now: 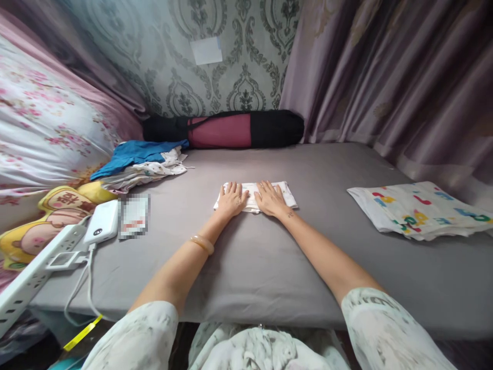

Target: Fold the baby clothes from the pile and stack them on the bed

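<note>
A small folded white cloth with faint print [289,198] lies in the middle of the grey-covered surface [262,262]. My left hand [231,199] rests flat on its left half, fingers stretched out. On the right half lies my right hand [270,198], also flat with fingers spread. The two thumbs almost meet over the cloth's middle. Both hands press from above, and neither grasps an edge. Much of the cloth is hidden under the palms, so I cannot tell what kind of garment it is.
Folded white fabric with colourful print [423,208] lies at right. Blue clothing [134,156] and patterned garments [154,172] are heaped back left. A power bank [102,221], cable and power strip [42,270] sit front left. A black and maroon roll bag [223,130] lines the back.
</note>
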`<action>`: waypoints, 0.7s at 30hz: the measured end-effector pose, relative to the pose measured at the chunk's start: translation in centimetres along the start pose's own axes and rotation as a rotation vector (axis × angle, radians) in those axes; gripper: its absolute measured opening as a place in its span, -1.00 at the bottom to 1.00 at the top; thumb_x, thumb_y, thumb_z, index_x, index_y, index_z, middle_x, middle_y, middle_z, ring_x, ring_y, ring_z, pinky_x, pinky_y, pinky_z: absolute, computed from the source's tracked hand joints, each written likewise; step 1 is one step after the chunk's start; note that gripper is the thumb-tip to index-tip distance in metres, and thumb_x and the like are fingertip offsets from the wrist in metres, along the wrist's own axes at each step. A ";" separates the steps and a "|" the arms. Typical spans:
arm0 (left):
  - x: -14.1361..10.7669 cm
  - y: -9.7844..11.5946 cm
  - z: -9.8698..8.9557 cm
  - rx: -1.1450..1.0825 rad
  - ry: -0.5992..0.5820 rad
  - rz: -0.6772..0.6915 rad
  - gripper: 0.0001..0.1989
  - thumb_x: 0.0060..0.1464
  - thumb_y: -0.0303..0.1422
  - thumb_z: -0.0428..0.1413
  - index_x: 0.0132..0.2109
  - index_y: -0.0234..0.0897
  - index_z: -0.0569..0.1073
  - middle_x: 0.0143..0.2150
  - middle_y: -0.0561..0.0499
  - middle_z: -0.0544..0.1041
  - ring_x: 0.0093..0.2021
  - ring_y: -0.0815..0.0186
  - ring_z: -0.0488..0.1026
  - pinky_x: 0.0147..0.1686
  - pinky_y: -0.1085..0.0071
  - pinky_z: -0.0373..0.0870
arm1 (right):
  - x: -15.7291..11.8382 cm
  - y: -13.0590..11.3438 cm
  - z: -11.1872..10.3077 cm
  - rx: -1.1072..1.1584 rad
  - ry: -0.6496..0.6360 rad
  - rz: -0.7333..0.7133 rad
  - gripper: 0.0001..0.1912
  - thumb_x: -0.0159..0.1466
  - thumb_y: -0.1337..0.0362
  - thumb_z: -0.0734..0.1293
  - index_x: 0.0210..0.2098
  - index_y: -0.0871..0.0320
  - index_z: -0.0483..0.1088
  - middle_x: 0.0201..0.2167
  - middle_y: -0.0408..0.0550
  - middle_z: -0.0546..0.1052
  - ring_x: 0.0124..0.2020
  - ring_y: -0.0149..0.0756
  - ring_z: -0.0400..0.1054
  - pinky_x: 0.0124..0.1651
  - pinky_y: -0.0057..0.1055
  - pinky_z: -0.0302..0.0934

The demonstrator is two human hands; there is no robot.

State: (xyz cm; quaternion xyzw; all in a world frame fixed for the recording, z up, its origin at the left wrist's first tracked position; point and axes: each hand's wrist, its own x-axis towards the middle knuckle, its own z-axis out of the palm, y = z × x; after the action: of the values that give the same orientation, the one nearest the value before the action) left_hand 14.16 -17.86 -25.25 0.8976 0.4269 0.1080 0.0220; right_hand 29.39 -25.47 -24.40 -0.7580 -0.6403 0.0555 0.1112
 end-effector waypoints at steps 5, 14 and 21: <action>0.0 0.2 -0.1 0.003 -0.018 -0.013 -0.50 0.33 -0.15 -0.25 0.24 -0.31 0.25 0.33 -0.29 0.25 0.37 0.00 0.08 0.31 -0.09 -0.05 | 0.1 -0.1 0.6 -0.004 0.022 0.001 -0.40 0.43 0.12 -0.04 0.36 0.26 0.07 0.39 0.15 0.09 0.41 -0.05 -0.13 0.38 0.05 -0.31; 0.5 -1.1 -0.8 -0.007 -0.053 -0.025 -0.46 0.33 -0.11 -0.27 0.27 -0.33 0.23 0.37 -0.29 0.19 0.40 -0.02 0.03 0.31 -0.19 -0.15 | 0.2 1.9 -1.0 0.013 -0.001 0.044 -0.36 0.43 0.14 -0.09 0.40 0.34 -0.04 0.43 0.15 -0.06 0.44 -0.10 -0.27 0.41 0.00 -0.38; 0.2 -1.8 0.1 0.015 -0.117 -0.086 -0.34 0.32 -0.10 -0.35 0.36 -0.46 0.13 0.43 -0.27 0.05 0.43 0.00 -0.06 0.35 -0.10 -0.19 | -0.2 3.2 -0.1 -0.087 -0.015 0.087 -0.35 0.43 0.14 -0.09 0.37 0.43 0.03 0.40 0.20 0.04 0.42 -0.09 -0.18 0.41 -0.10 -0.37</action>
State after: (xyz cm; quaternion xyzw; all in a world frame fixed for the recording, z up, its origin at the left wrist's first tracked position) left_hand 12.88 -16.53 -25.50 0.8832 0.4641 0.0512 0.0445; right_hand 32.49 -26.15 -25.12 -0.7888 -0.6093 0.0381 0.0712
